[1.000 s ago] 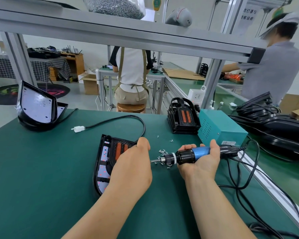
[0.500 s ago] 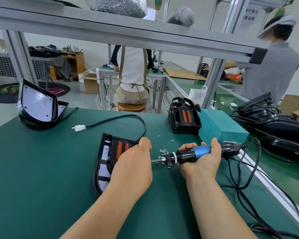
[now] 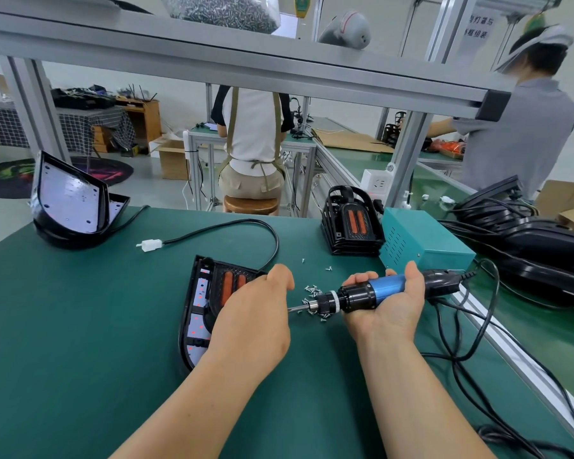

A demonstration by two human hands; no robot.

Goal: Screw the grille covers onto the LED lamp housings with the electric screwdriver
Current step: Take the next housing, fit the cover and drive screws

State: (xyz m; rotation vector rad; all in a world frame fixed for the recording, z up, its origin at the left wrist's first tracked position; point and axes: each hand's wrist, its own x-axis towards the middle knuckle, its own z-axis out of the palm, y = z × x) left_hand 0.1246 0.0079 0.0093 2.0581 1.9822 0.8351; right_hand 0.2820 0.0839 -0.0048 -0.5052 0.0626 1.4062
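My right hand (image 3: 390, 308) gripped the electric screwdriver (image 3: 362, 296) above loose screws (image 3: 312, 289); my left hand (image 3: 256, 321) covered the grille cover (image 3: 227, 286) on the lamp housing (image 3: 196, 313), its grip hidden. I judged this cover's screwing barely started.
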